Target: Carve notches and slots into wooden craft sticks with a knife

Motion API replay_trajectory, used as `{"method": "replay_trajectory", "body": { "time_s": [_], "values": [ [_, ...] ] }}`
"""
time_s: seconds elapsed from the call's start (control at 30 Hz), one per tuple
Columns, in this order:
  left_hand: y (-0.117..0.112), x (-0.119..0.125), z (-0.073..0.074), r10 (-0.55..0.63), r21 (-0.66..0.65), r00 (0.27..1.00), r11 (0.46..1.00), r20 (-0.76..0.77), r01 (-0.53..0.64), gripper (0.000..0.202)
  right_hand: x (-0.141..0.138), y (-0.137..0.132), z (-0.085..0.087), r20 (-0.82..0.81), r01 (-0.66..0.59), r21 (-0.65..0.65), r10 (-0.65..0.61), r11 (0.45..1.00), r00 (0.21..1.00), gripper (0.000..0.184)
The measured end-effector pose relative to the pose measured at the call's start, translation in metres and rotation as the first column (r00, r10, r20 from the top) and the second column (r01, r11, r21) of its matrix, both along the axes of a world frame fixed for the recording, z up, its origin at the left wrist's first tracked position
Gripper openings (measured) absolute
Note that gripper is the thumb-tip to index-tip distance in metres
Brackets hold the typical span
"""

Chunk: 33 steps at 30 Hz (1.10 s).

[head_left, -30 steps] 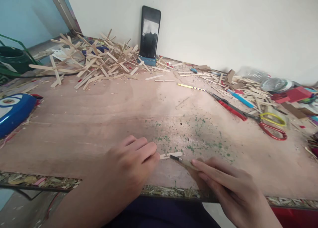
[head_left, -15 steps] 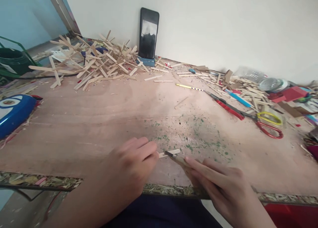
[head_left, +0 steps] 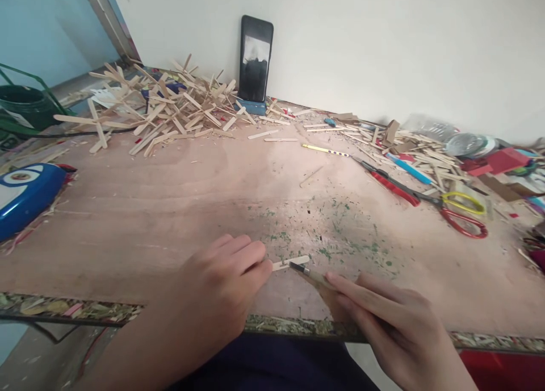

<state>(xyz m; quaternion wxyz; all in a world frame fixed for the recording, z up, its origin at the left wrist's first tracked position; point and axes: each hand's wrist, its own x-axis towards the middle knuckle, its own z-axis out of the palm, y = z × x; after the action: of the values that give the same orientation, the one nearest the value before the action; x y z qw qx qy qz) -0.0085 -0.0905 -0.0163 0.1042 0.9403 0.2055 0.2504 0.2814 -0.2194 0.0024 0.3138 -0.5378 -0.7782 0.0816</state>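
My left hand (head_left: 234,280) is closed on one end of a popsicle stick (head_left: 301,260), pressing it to the wooden tabletop near the front edge. The stick's other end sticks out to the right, with a small dark mark or notch partway along. In my right hand (head_left: 389,311) is a craft knife (head_left: 315,274), gripped along its pale handle like a pen. Its dark blade tip touches or lies just over the stick. Green shavings (head_left: 336,249) are scattered on the wood beyond both hands.
A phone (head_left: 255,59) leans upright against the wall. Crossed popsicle sticks (head_left: 187,110) are heaped at the back left. Pliers with red grips (head_left: 394,189), scissors (head_left: 464,215), a pencil (head_left: 326,150) and loose sticks lie to the right. A blue object (head_left: 32,192) sits at far left.
The knife and my right hand have shifted slightly to the right along the stick, uncovering the dark mark. My left hand stays nearly where it was.
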Motion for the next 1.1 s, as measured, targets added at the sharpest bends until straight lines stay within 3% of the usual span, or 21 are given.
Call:
{"method": "replay_trajectory", "body": {
  "time_s": [0.2,0.5,0.67,0.8,1.1],
  "values": [
    [0.000,0.001,0.000,-0.039,0.082,0.999,0.996,0.004,0.038,0.047,0.001,-0.003,-0.007,0.053,-0.018,-0.029,0.020,0.999,0.998,0.035],
    [-0.005,0.005,0.005,-0.102,0.002,0.993,0.995,0.050,0.102,0.050,-0.003,0.001,-0.006,0.088,-0.028,-0.039,0.031,0.999,0.996,0.034],
    [0.002,-0.002,0.005,-0.021,0.049,1.000,0.999,0.023,0.020,0.040,-0.002,0.000,-0.002,0.017,0.020,0.006,-0.020,1.000,1.000,0.031],
    [0.007,-0.001,0.002,-0.047,0.121,0.998,0.991,-0.050,0.053,0.055,-0.001,0.000,0.001,-0.013,0.001,-0.012,-0.002,1.000,1.000,0.032],
    [0.001,-0.003,0.000,-0.026,0.040,0.999,0.999,-0.023,0.027,0.052,-0.004,-0.001,0.000,-0.048,0.010,-0.005,-0.011,1.000,0.999,0.033]
  ]
}}
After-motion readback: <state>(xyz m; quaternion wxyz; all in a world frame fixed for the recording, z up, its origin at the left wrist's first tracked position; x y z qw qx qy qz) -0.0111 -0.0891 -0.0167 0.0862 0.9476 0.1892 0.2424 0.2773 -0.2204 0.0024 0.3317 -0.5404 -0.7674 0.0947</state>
